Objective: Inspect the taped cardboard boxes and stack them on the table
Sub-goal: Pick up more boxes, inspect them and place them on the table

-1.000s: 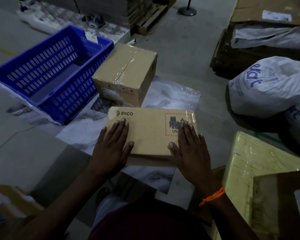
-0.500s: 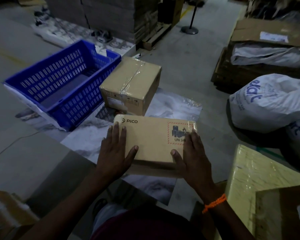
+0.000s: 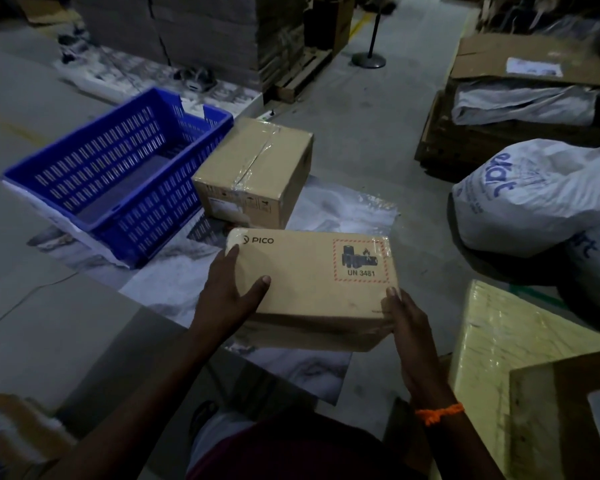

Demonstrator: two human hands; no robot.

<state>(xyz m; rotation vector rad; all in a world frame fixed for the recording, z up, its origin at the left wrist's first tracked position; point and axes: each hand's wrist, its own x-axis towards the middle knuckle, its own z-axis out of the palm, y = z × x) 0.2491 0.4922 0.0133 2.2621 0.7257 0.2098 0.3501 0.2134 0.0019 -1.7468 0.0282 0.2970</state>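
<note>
A flat brown PICO box [image 3: 312,275] with a red-bordered UN 3481 label sits in the middle, held at both ends. My left hand [image 3: 227,289] grips its left end, thumb on the top face. My right hand [image 3: 404,317] holds the near right corner, thumb on the top edge, fingers hidden beneath. Its near side looks raised off the marbled table surface [image 3: 329,209]. Behind it stands a larger taped cardboard box [image 3: 257,168] with clear tape across its top.
A blue slotted crate [image 3: 118,174] stands at the left beside the larger box. White printed sacks [image 3: 527,195] lie on the floor at the right. A yellowish wrapped box [image 3: 520,344] and a brown box [image 3: 565,417] sit near right. Stacked cartons on a pallet [image 3: 201,32] stand behind.
Both hands slid from lying flat on the PICO box's top to gripping its left end and right corner. The box has tilted up toward me.
</note>
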